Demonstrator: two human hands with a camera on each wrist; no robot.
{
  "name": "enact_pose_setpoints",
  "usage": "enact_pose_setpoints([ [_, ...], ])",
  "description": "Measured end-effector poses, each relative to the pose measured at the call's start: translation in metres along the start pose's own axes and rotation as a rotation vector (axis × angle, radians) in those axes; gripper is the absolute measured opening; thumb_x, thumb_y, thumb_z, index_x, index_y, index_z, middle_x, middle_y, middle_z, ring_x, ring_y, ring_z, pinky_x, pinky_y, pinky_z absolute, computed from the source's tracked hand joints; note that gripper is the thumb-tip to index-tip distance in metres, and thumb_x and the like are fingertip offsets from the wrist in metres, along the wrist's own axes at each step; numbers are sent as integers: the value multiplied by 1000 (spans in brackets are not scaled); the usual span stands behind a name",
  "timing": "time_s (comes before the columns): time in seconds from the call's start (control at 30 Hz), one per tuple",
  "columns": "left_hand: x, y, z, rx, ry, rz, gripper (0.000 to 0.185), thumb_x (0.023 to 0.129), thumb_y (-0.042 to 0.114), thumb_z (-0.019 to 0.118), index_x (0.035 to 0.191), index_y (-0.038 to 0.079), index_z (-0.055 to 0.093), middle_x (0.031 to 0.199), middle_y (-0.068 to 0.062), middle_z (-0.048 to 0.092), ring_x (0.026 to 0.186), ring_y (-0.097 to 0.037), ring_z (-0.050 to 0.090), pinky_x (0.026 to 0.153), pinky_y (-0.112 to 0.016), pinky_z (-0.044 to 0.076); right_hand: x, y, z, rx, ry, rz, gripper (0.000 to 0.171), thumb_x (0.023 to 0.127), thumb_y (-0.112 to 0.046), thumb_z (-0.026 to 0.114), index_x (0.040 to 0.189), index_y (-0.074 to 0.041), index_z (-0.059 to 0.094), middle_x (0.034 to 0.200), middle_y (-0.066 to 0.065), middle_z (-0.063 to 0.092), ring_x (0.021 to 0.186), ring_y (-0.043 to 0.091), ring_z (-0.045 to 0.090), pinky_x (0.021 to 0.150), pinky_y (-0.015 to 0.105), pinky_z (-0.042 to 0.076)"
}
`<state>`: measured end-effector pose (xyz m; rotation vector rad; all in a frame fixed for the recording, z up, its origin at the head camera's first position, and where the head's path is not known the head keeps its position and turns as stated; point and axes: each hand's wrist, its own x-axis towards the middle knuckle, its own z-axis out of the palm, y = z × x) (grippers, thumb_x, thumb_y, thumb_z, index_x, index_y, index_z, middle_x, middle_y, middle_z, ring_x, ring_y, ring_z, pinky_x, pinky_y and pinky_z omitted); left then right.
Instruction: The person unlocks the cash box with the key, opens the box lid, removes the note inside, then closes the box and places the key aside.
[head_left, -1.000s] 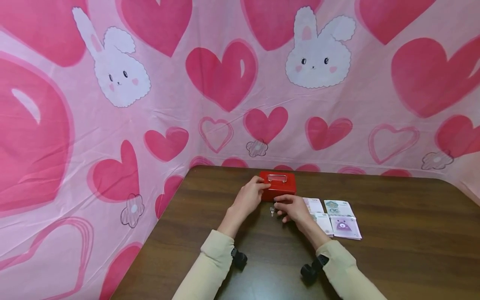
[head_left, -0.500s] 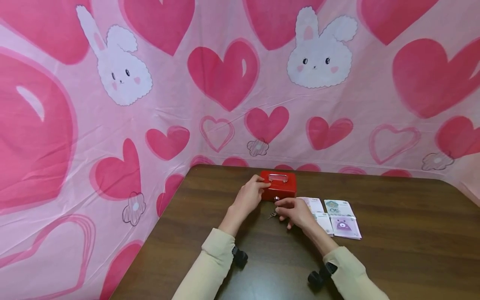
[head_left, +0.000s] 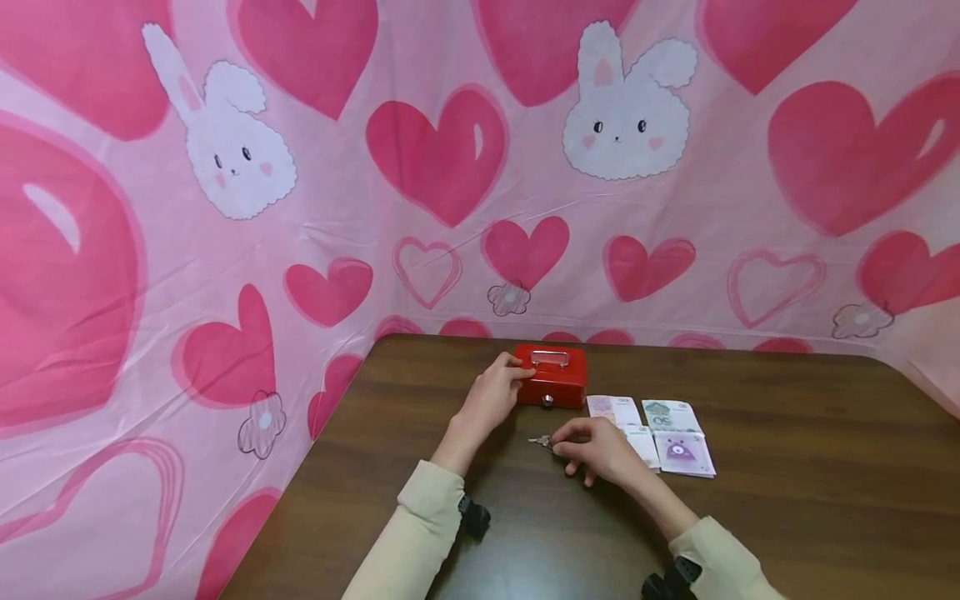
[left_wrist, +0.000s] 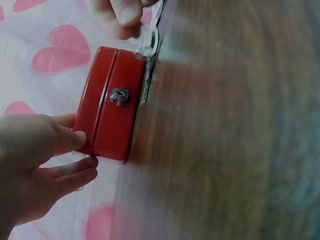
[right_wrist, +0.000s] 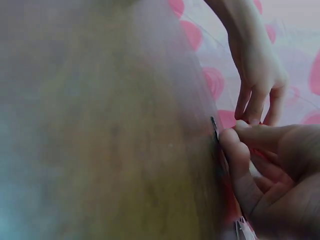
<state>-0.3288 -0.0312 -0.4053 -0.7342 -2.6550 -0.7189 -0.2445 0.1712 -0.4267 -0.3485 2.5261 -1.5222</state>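
Observation:
A small red cash box with a metal carrying handle and a round front lock sits with its lid down near the back of the table. My left hand grips its left end, the thumb at the front edge. In front of the box, apart from it, my right hand pinches small metal keys between thumb and fingertips. The right wrist view shows the pinching fingers close up, a dark key tip poking out, and the cash box mostly hidden behind them.
Banknotes lie in a block of small stacks right of the cash box, partly behind my right hand. The brown wooden table meets a pink heart-patterned cloth at its back and left edges.
My right hand has drawn back from the front of the cash box toward me, with the keys, uncovering the lock. The left hand has stayed on the box.

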Motion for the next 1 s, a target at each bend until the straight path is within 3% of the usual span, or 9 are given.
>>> enact_pose_setpoints([
  [0.23, -2, -2, -2, -3, 9, 4, 34, 95, 4, 62, 124, 18, 72, 120, -7, 62, 111, -26, 65, 95, -39, 55, -9, -4, 2, -100, -47, -70, 10, 88, -10, 73, 97, -7, 73, 80, 4, 69, 54, 15, 63, 41, 33, 51],
  [0.47, -2, 2, -5, 10, -31, 4, 34, 95, 9, 63, 127, 17, 70, 121, -7, 61, 114, -24, 64, 98, -38, 53, -16, -10, -10, -150, -21, -95, 19, 89, -12, 72, 106, -4, 70, 76, 8, 69, 55, 20, 61, 42, 34, 52],
  [0.53, -2, 4, -8, 17, -56, -4, 35, 95, 12, 64, 129, 18, 69, 123, -7, 60, 116, -24, 63, 100, -37, 53, -16, -13, -17, -168, 14, -100, 21, 90, -14, 71, 108, -2, 70, 81, 9, 70, 57, 21, 62, 45, 33, 53],
  [0.73, -3, 3, -14, 28, -116, -33, 38, 96, 22, 65, 134, 19, 65, 136, -9, 57, 123, -27, 57, 104, -42, 49, -12, -12, -41, -360, 241, -195, 25, 90, -20, 72, 109, -5, 72, 109, 12, 73, 93, 26, 70, 81, 42, 58],
  [0.9, -5, -11, -17, 65, -88, -61, 46, 95, 36, 65, 138, 20, 61, 148, -12, 50, 135, -34, 48, 110, -51, 41, -9, -2, -64, -492, 375, -222, 42, 89, -27, 73, 121, -1, 66, 121, 21, 66, 116, 41, 58, 99, 58, 45],
  [1.0, -7, -24, -20, 130, -86, -85, 57, 93, 50, 62, 142, 22, 56, 155, -12, 43, 143, -38, 37, 117, -55, 31, -7, 5, -78, -572, 416, -203, 58, 88, -37, 73, 130, 0, 60, 131, 26, 58, 124, 47, 49, 103, 65, 36],
])
